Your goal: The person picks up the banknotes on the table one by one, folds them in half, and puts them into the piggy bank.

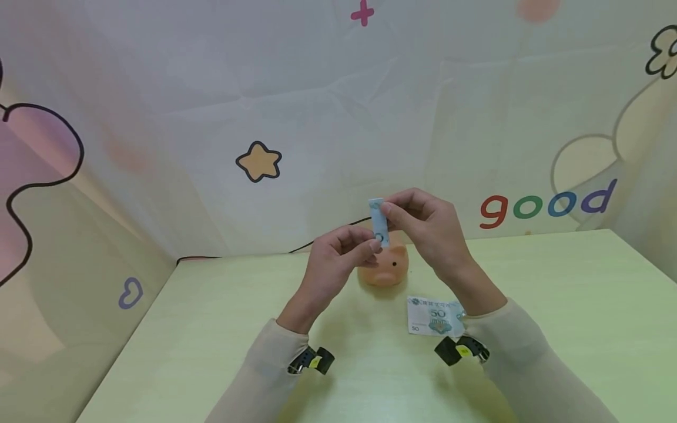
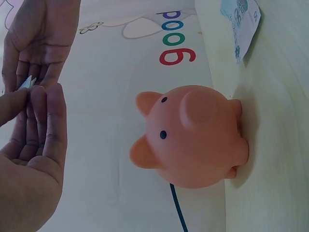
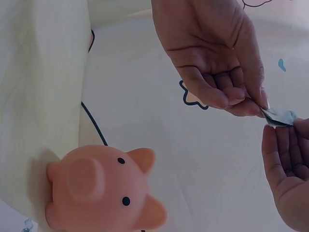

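Observation:
A folded banknote (image 1: pixel 379 222), narrow and bluish, is held up in the air between both hands. My left hand (image 1: pixel 338 261) pinches its lower end between thumb and fingers. At the upper end, my right hand (image 1: pixel 431 232) pinches it the same way. Behind and just below the hands stands an orange piggy bank (image 1: pixel 383 271), upright and facing me, its top partly hidden by them in the head view. In the left wrist view the whole front of the piggy bank (image 2: pixel 193 135) shows, apart from both hands.
A flat 50 banknote (image 1: pixel 435 317) lies on the pale green table (image 1: pixel 185 341), right of the piggy bank and partly under the right forearm's line of sight. A printed cloth backdrop (image 1: pixel 338 129) hangs behind the table. Each wrist wears a black strapped camera.

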`<state>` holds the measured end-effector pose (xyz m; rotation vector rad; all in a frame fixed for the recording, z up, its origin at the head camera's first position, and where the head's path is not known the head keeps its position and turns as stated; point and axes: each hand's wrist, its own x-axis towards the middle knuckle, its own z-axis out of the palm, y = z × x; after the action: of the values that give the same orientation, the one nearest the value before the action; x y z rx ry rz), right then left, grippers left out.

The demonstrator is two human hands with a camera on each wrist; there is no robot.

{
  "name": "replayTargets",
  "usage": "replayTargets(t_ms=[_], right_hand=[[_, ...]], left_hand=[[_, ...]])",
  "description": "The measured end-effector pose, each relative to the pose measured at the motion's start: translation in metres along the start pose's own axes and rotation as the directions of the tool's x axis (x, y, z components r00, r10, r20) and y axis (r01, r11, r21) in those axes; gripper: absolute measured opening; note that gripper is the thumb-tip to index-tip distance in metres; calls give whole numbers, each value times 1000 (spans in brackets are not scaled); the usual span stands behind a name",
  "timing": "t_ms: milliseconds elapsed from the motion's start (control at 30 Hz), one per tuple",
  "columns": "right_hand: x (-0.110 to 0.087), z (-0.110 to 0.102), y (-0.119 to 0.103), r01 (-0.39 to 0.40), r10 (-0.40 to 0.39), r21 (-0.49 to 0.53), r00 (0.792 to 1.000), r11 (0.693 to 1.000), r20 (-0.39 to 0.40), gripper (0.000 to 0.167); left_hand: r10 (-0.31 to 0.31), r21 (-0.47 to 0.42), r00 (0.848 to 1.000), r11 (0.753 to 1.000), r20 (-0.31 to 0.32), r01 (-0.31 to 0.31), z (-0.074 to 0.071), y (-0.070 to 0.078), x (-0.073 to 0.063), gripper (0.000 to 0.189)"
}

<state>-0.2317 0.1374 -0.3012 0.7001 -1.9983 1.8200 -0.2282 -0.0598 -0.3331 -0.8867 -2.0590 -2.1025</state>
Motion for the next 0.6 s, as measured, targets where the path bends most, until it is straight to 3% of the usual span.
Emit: replayTargets(t_ms=[100, 400, 600], right_hand=[[1, -1, 0, 9, -9, 4, 1000, 1000, -5, 17], [2, -1, 0, -4, 5, 8, 1000, 1000, -10, 17], [1, -4, 2, -27, 27, 2, 1000, 1000, -3, 17]], left_hand=[[-22, -15, 1000, 1000, 10, 22, 0, -1, 0, 14], [-23, 67, 999, 998, 37, 20, 0, 0, 0, 19], [-51, 83, 999, 995, 12, 50, 2, -5, 1, 13]])
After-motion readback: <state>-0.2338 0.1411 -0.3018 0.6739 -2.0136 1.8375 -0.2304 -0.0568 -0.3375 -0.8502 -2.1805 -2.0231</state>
